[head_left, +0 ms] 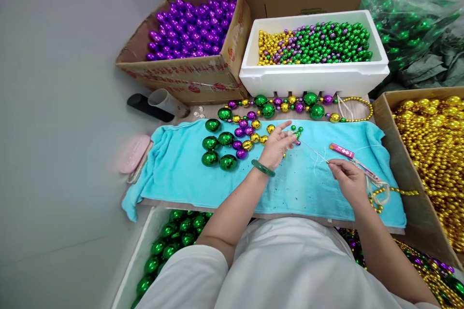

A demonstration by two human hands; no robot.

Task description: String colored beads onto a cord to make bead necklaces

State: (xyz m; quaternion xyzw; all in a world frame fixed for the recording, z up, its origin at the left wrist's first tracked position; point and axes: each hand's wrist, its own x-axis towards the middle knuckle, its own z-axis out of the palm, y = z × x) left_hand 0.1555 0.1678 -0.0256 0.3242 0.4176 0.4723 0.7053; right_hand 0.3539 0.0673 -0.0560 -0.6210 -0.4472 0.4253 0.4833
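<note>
A thin white thread runs taut between my two hands above the turquoise towel. My left hand, with a green bangle at its wrist, pinches one end beside several small green beads. Whether a bead is between its fingertips is hard to make out. My right hand is closed on the other end, thumb against forefinger. To the left of my left hand lie loose large green beads, purple beads and gold beads. A pink-handled cutter rests just beyond my right hand.
A finished-looking bead strand lies along the towel's far edge. Behind it stand a carton of purple beads and a white foam box of small beads. A carton of gold bead strings flanks the right; a cup stands left.
</note>
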